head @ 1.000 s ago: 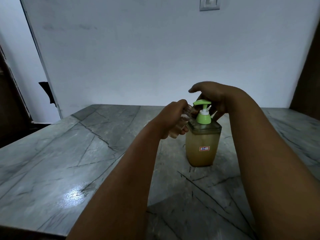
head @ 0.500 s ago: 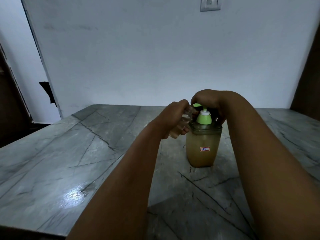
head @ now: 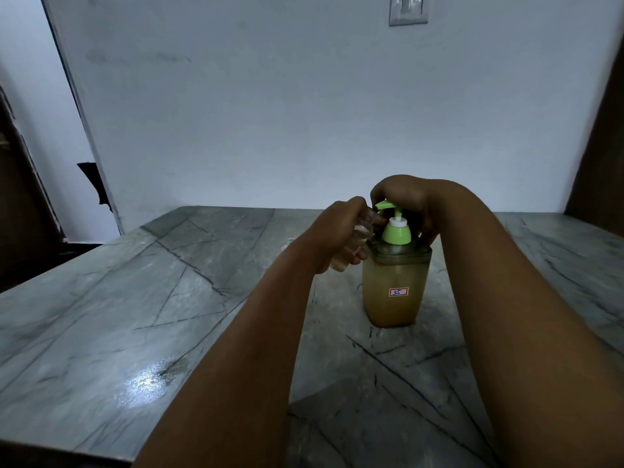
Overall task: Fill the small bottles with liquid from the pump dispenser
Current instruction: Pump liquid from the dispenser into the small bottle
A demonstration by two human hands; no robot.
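Note:
A square pump dispenser (head: 395,292) full of amber liquid stands on the marble table (head: 135,298), with a green pump head (head: 391,214) and a small "35" label. My left hand (head: 337,231) grips a small clear bottle (head: 358,238) tilted so its mouth sits under the green spout; some pale liquid shows in its lower part. My right hand (head: 405,197) rests over the top of the pump head, fingers curled down around it. The pump stands partly raised, its white stem showing.
The grey veined table runs left and forward, with a bright wet-looking glare at the front left (head: 148,383). A white wall rises behind, with a switch plate (head: 408,8). Dark wood edges both sides.
The pump head went down under my right hand half a second ago and has risen again, my hand rising with it. My left hand has kept the bottle at the spout.

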